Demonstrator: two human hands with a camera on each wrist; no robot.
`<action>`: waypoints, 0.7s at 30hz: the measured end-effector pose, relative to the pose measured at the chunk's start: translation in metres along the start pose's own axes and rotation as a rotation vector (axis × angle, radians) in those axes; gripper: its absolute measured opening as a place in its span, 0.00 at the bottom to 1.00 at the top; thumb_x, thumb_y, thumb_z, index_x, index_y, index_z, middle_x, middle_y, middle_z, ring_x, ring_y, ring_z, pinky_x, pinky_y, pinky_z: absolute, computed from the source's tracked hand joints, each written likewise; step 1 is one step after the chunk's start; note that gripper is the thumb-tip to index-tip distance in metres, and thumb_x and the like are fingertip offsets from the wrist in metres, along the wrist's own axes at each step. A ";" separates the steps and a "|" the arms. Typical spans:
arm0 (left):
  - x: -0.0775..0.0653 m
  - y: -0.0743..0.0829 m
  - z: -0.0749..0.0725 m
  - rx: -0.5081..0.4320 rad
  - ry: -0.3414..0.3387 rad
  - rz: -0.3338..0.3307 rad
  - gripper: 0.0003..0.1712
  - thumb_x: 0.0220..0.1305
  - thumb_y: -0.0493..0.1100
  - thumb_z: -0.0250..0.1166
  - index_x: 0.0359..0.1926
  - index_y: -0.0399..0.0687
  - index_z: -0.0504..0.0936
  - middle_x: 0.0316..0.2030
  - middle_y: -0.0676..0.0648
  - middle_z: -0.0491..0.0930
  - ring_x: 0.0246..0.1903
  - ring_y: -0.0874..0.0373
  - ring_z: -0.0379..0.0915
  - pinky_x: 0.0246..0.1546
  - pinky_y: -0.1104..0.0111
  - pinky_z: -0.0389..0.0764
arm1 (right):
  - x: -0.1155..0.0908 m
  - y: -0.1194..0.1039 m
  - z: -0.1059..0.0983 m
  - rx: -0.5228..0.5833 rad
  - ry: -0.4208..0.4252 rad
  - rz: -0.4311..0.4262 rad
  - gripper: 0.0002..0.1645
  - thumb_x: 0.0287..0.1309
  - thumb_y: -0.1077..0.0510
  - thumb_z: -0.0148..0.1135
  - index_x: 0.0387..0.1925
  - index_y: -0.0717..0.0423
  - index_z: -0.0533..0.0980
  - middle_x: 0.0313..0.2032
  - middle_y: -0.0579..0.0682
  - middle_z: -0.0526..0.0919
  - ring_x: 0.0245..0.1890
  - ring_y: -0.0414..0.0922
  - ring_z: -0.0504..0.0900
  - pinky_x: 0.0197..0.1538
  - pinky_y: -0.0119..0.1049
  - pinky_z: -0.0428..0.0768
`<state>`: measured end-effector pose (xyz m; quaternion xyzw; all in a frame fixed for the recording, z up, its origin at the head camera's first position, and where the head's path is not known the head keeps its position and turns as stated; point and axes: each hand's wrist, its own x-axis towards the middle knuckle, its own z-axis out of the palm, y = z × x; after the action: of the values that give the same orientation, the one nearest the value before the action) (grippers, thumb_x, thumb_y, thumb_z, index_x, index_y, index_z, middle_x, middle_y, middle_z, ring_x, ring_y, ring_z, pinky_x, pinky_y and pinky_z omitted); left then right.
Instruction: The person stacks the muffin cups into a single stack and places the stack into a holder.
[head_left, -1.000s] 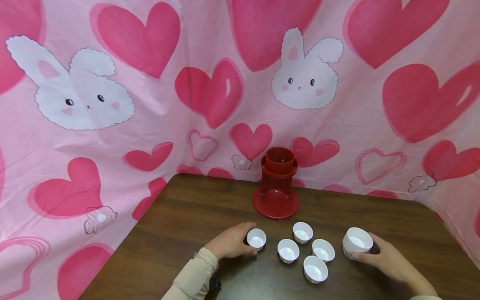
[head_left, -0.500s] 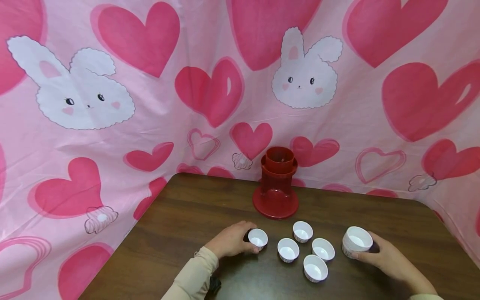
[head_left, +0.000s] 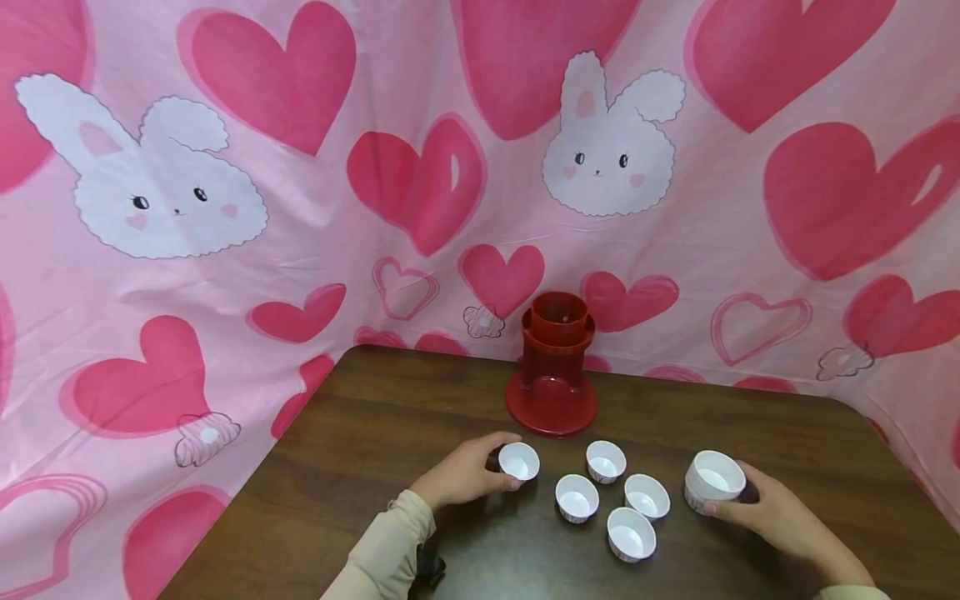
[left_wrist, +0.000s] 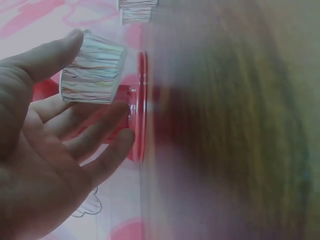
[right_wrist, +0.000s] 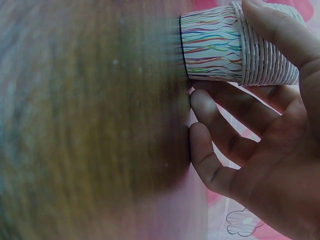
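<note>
In the head view my left hand pinches a small white paper baking cup between thumb and fingers. The left wrist view has this cup raised off the table, its pleated side patterned with coloured wavy lines, while the other fingers spread below it. On the right, my right hand grips a nested stack of paper cups. That stack rests on the table in the right wrist view, its many rims lying toward the thumb. Between the hands, several single cups stand upright on the table.
A red plastic holder with a round base and an upright open tube stands behind the cups. The brown wooden table meets a pink heart-and-bunny cloth at its back and left side. A dark object shows under the left sleeve.
My left hand has shifted slightly right and up with its cup, which now tilts toward the camera. The right hand, its stack and the single cups have stayed put.
</note>
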<state>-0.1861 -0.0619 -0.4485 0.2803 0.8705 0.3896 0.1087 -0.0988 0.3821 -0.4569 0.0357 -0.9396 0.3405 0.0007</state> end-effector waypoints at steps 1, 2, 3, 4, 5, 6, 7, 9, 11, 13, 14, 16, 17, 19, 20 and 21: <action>0.001 0.001 0.000 -0.024 0.006 -0.001 0.37 0.58 0.48 0.77 0.68 0.49 0.75 0.52 0.54 0.79 0.48 0.59 0.76 0.50 0.63 0.77 | 0.000 0.000 0.000 0.004 -0.001 -0.001 0.45 0.57 0.52 0.74 0.63 0.78 0.65 0.49 0.63 0.81 0.49 0.57 0.78 0.51 0.60 0.75; 0.001 0.001 -0.001 -0.042 0.012 -0.001 0.37 0.58 0.47 0.77 0.68 0.50 0.75 0.52 0.54 0.79 0.47 0.59 0.77 0.48 0.64 0.78 | 0.000 0.000 0.000 0.003 0.002 0.001 0.45 0.57 0.51 0.74 0.63 0.77 0.65 0.49 0.62 0.82 0.48 0.56 0.78 0.50 0.58 0.75; 0.002 0.002 -0.001 -0.056 0.017 -0.004 0.37 0.58 0.47 0.77 0.67 0.51 0.75 0.51 0.55 0.79 0.47 0.59 0.77 0.48 0.64 0.78 | -0.001 0.000 0.000 0.000 0.005 0.001 0.45 0.56 0.51 0.75 0.63 0.77 0.65 0.49 0.62 0.82 0.48 0.54 0.78 0.50 0.56 0.76; 0.003 0.002 -0.001 -0.064 0.023 -0.004 0.36 0.58 0.47 0.77 0.67 0.51 0.75 0.51 0.55 0.79 0.47 0.59 0.78 0.47 0.64 0.78 | -0.001 -0.001 0.000 -0.005 0.008 0.002 0.45 0.56 0.50 0.75 0.63 0.76 0.66 0.49 0.61 0.82 0.48 0.53 0.78 0.50 0.54 0.76; 0.003 0.003 -0.002 -0.069 0.028 -0.002 0.36 0.58 0.48 0.77 0.67 0.51 0.76 0.51 0.55 0.79 0.47 0.58 0.78 0.47 0.64 0.78 | -0.001 -0.001 0.000 0.001 0.007 -0.004 0.45 0.56 0.51 0.75 0.63 0.76 0.66 0.49 0.61 0.82 0.48 0.53 0.78 0.50 0.54 0.76; 0.004 0.005 -0.002 -0.073 0.031 0.001 0.36 0.58 0.49 0.77 0.66 0.51 0.76 0.51 0.55 0.79 0.47 0.58 0.78 0.47 0.63 0.78 | -0.002 -0.001 0.000 -0.001 0.011 -0.006 0.45 0.56 0.51 0.75 0.63 0.76 0.66 0.49 0.61 0.82 0.48 0.53 0.78 0.50 0.54 0.76; 0.005 0.005 -0.002 -0.071 0.035 0.003 0.35 0.58 0.50 0.77 0.66 0.51 0.77 0.51 0.55 0.79 0.48 0.58 0.77 0.48 0.63 0.78 | -0.002 -0.001 0.000 -0.006 0.013 -0.002 0.45 0.56 0.50 0.75 0.63 0.76 0.66 0.49 0.61 0.82 0.48 0.53 0.79 0.50 0.54 0.76; 0.006 0.007 -0.002 -0.074 0.041 0.008 0.35 0.58 0.52 0.76 0.65 0.51 0.77 0.51 0.56 0.79 0.48 0.58 0.77 0.49 0.62 0.78 | -0.002 -0.001 0.000 -0.005 0.012 -0.003 0.45 0.56 0.50 0.75 0.63 0.76 0.66 0.49 0.61 0.82 0.48 0.54 0.78 0.50 0.56 0.76; 0.007 0.009 -0.002 -0.079 0.045 0.011 0.35 0.58 0.54 0.76 0.64 0.50 0.77 0.50 0.57 0.79 0.48 0.59 0.76 0.49 0.62 0.77 | -0.002 -0.001 0.000 0.004 0.006 -0.001 0.45 0.57 0.51 0.74 0.63 0.76 0.66 0.49 0.62 0.82 0.49 0.56 0.78 0.51 0.60 0.75; 0.007 0.010 -0.002 -0.085 0.046 0.018 0.34 0.59 0.54 0.76 0.63 0.50 0.77 0.49 0.58 0.78 0.48 0.59 0.75 0.49 0.62 0.77 | -0.001 -0.001 0.000 0.012 -0.002 0.007 0.45 0.57 0.51 0.74 0.64 0.77 0.65 0.50 0.62 0.81 0.49 0.56 0.78 0.52 0.60 0.75; 0.008 0.011 -0.003 -0.091 0.046 0.020 0.33 0.59 0.53 0.76 0.63 0.50 0.77 0.48 0.58 0.78 0.48 0.59 0.75 0.49 0.63 0.77 | -0.001 -0.001 0.000 0.020 -0.008 0.004 0.45 0.58 0.51 0.74 0.64 0.77 0.65 0.50 0.63 0.81 0.50 0.57 0.77 0.52 0.61 0.74; 0.008 0.012 -0.003 -0.096 0.045 0.029 0.31 0.59 0.53 0.76 0.61 0.52 0.77 0.47 0.59 0.78 0.47 0.59 0.74 0.49 0.63 0.77 | -0.001 -0.001 0.000 0.025 -0.012 0.002 0.45 0.58 0.52 0.74 0.64 0.78 0.64 0.50 0.63 0.81 0.50 0.57 0.77 0.52 0.60 0.75; 0.008 0.012 -0.003 -0.099 0.045 0.034 0.30 0.59 0.52 0.76 0.61 0.54 0.77 0.46 0.59 0.78 0.47 0.60 0.74 0.49 0.63 0.77 | -0.001 -0.001 0.000 0.017 -0.011 0.007 0.45 0.58 0.51 0.74 0.64 0.77 0.64 0.50 0.62 0.81 0.49 0.56 0.78 0.52 0.59 0.75; 0.008 0.014 -0.002 -0.104 0.048 0.041 0.28 0.59 0.52 0.75 0.59 0.57 0.77 0.46 0.59 0.78 0.47 0.60 0.74 0.50 0.63 0.76 | -0.001 -0.001 0.000 0.014 -0.009 -0.001 0.46 0.57 0.51 0.74 0.64 0.78 0.64 0.50 0.63 0.81 0.49 0.56 0.78 0.51 0.59 0.75; 0.009 0.014 -0.002 -0.107 0.051 0.047 0.28 0.59 0.52 0.75 0.59 0.58 0.77 0.46 0.59 0.78 0.47 0.60 0.74 0.50 0.63 0.76 | -0.001 -0.001 0.000 0.009 -0.006 0.000 0.46 0.57 0.51 0.74 0.64 0.78 0.65 0.50 0.63 0.81 0.49 0.56 0.78 0.51 0.59 0.76; 0.009 0.015 -0.002 -0.109 0.054 0.053 0.27 0.59 0.53 0.75 0.58 0.59 0.77 0.46 0.59 0.78 0.47 0.60 0.74 0.50 0.63 0.76 | -0.001 -0.001 0.000 0.005 -0.004 0.001 0.46 0.57 0.50 0.74 0.64 0.77 0.65 0.50 0.63 0.81 0.49 0.56 0.78 0.51 0.59 0.76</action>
<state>-0.1879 -0.0499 -0.4361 0.2866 0.8428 0.4466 0.0900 -0.0979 0.3810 -0.4566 0.0358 -0.9387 0.3430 -0.0014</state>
